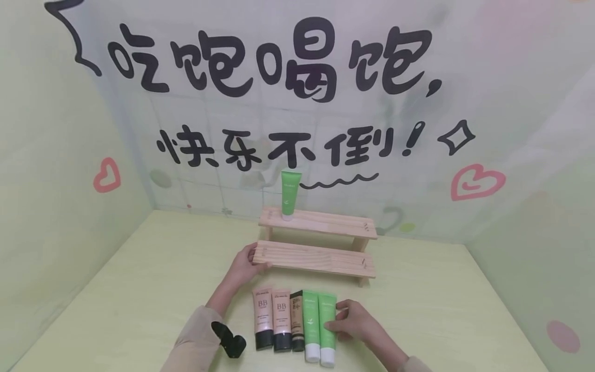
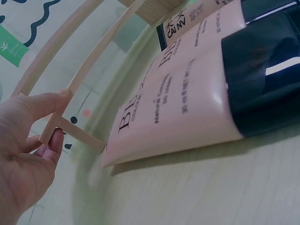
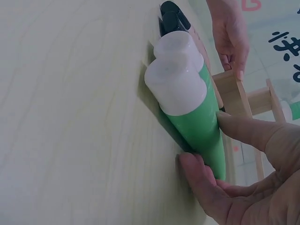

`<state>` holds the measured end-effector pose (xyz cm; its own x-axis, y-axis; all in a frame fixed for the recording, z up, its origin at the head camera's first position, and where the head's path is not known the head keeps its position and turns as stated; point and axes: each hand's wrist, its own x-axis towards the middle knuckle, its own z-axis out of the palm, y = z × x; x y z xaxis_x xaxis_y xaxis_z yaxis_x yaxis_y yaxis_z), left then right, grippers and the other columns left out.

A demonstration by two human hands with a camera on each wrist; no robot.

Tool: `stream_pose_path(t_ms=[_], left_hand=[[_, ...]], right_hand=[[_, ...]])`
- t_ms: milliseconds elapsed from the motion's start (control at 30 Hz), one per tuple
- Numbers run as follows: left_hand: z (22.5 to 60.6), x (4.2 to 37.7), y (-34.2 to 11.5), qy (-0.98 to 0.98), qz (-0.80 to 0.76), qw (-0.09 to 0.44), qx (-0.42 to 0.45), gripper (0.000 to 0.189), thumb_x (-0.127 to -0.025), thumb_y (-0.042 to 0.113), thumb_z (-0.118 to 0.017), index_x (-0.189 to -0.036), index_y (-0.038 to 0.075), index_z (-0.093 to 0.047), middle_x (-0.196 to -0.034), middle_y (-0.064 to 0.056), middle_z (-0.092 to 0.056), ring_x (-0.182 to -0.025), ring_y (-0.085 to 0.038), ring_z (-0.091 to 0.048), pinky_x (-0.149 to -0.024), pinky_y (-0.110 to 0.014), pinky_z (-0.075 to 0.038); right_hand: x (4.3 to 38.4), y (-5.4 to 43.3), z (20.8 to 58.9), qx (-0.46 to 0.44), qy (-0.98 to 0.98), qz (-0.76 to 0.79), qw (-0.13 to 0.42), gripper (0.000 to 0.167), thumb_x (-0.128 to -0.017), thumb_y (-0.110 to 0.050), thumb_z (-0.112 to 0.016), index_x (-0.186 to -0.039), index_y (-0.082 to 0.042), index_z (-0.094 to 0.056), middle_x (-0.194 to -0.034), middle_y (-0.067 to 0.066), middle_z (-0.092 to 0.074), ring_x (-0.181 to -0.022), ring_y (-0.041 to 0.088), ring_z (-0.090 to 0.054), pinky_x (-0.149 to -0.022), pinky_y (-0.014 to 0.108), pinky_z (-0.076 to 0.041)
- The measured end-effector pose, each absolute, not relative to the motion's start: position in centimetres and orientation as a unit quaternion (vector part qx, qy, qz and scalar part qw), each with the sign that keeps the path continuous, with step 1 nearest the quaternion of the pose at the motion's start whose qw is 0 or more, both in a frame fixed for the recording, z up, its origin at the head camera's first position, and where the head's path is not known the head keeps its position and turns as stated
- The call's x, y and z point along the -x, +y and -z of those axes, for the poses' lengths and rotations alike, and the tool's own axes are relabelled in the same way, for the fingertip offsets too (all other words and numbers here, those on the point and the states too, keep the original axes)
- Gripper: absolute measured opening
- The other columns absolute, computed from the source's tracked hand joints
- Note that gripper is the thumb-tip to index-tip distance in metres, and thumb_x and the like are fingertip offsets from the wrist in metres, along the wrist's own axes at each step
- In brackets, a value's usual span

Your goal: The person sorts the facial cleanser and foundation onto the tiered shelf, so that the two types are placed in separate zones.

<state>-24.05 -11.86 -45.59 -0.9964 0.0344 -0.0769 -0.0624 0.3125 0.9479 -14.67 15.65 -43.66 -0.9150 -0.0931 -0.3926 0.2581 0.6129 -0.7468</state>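
Observation:
My left hand [image 1: 244,266] grips the left end of the lower board of a two-tier wooden display stand [image 1: 313,257], thumb above and fingers beneath. In front of the stand, my right hand [image 1: 357,321] pinches the rightmost green squeeze tube [image 1: 328,325], which lies on the table with its white cap toward me; the right wrist view shows the thumb on the tube [image 3: 206,136] and fingertips at its side. Beside it lie another green tube [image 1: 312,325], a black-and-tan tube [image 1: 296,320] and two pink BB cream tubes [image 1: 281,318] with black caps.
One green tube [image 1: 290,194] stands upright on its white cap at the left of the upper board. Behind the stand rises a printed wall [image 1: 223,196]. The pale table [image 1: 139,289] extends to both sides. A black wrist camera [image 1: 230,342] sits by my left sleeve.

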Motion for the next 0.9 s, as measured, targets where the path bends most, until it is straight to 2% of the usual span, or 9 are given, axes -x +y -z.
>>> stream_pose_path(t_ms=[167, 433, 700, 900], left_hand=[[45.8, 24.1, -11.9, 0.806, -0.591, 0.044, 0.009, 0.076, -0.079, 0.01, -0.069, -0.14, -0.003, -0.025, -0.135, -0.024, -0.044, -0.12, -0.036, -0.049, -0.095, -0.038, -0.049], [45.9, 24.0, -12.3, 0.805, -0.591, 0.043, 0.008, 0.077, -0.079, 0.011, -0.069, -0.14, -0.002, -0.025, -0.136, -0.024, -0.043, -0.12, -0.035, -0.049, -0.095, -0.038, -0.049], [45.9, 24.1, -12.2, 0.808, -0.588, 0.043, -0.003, 0.077, -0.08, 0.013, -0.069, -0.14, -0.003, -0.024, -0.134, -0.024, -0.044, -0.119, -0.036, -0.049, -0.095, -0.037, -0.05], [45.8, 24.2, -11.9, 0.804, -0.593, 0.047, -0.001, 0.077, -0.08, 0.011, -0.069, -0.141, -0.003, -0.023, -0.134, -0.024, -0.044, -0.119, -0.035, -0.049, -0.095, -0.038, -0.049]], right_hand=[[14.6, 14.8, 43.8, -0.071, 0.884, 0.419, 0.197, 0.073, -0.071, -0.017, -0.075, -0.125, 0.014, -0.038, -0.09, 0.013, -0.058, -0.071, 0.016, -0.058, -0.059, 0.028, -0.055], [14.1, 14.0, 44.0, -0.067, 0.875, 0.437, 0.197, 0.066, -0.074, -0.015, -0.068, -0.125, 0.012, -0.035, -0.088, 0.012, -0.051, -0.074, 0.018, -0.051, -0.059, 0.028, -0.051], [14.1, 13.8, 43.9, -0.052, 0.875, 0.439, 0.198, 0.07, -0.075, -0.012, -0.069, -0.127, 0.014, -0.029, -0.092, 0.016, -0.054, -0.071, 0.017, -0.058, -0.055, 0.027, -0.056], [14.3, 14.1, 44.0, -0.049, 0.875, 0.443, 0.189, 0.069, -0.074, -0.01, -0.069, -0.126, 0.013, -0.03, -0.092, 0.017, -0.056, -0.069, 0.016, -0.059, -0.055, 0.026, -0.056]])
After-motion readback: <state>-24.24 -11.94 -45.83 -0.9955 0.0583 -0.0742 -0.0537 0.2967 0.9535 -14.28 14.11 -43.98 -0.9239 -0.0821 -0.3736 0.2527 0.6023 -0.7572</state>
